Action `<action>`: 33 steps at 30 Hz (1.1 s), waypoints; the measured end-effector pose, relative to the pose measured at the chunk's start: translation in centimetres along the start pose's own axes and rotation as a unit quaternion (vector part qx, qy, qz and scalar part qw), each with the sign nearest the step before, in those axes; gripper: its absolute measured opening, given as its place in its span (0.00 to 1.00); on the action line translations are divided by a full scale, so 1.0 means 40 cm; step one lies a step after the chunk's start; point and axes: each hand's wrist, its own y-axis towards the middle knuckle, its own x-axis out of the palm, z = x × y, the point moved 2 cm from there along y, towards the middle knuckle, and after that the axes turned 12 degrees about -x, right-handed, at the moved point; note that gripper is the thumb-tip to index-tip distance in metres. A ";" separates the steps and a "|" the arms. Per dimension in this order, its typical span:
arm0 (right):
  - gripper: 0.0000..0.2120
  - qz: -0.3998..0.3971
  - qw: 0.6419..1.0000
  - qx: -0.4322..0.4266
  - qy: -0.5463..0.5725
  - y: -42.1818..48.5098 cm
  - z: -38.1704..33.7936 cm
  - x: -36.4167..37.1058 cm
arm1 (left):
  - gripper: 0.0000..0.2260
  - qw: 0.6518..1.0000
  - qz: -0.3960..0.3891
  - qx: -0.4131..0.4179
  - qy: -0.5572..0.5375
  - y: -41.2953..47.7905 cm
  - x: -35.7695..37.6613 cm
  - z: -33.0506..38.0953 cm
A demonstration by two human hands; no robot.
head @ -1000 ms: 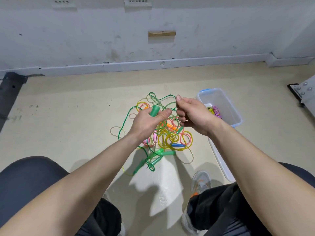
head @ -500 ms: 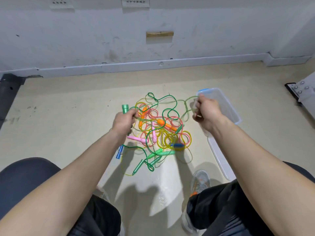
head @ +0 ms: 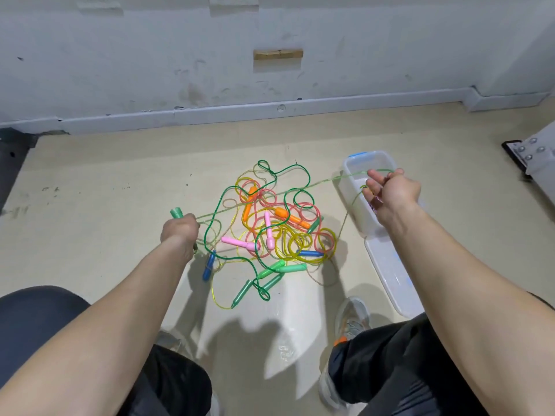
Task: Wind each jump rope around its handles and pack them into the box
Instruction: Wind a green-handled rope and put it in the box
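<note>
Beige floor, smooth and a bit shiny, with a scuffed grey wall at 12 o'clock. Compared with half a second back, the hands have pulled way wider apart, and the pale green rope between them now runs almost straight instead of sagging.

Left hand, at 9 o'clock of the pile, is fisted round a green plastic handle, its flared end poking out on top. The pile itself looks unmoved: thin glossy cords in yellow, pink and dark green, looped all over each other, plus stubby tapered handles in orange, pink, blue and green.

Right hand has drifted out to 2 o'clock and now sits over the clear plastic box, fingers curled round the rope. The box is rectangular with rounded corners and a blue clip; its lid lies flat just beside its near end.
</note>
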 end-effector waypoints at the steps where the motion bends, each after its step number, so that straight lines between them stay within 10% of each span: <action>1: 0.12 0.002 1.000 -0.004 -0.007 -0.003 0.002 0.000 | 0.14 1.000 0.005 -0.001 -0.015 -0.001 0.001 0.001; 9: 0.14 -0.269 0.941 -0.083 -0.187 -0.071 -0.009 0.056 | 0.11 0.983 -0.098 0.149 -0.041 -0.092 0.049 0.050; 15: 0.16 -0.425 0.865 -0.127 -0.233 -0.178 -0.058 0.148 | 0.11 0.897 -0.313 0.312 0.010 -0.292 0.137 0.096; 29: 0.14 -0.364 0.919 -0.108 -0.102 -0.226 -0.199 0.169 | 0.12 0.838 -0.466 0.277 -0.065 -0.438 0.103 0.155; 33: 0.15 -0.364 0.923 -0.079 -0.092 -0.223 -0.194 0.155 | 0.12 0.868 -0.336 0.365 0.008 -0.426 0.067 0.198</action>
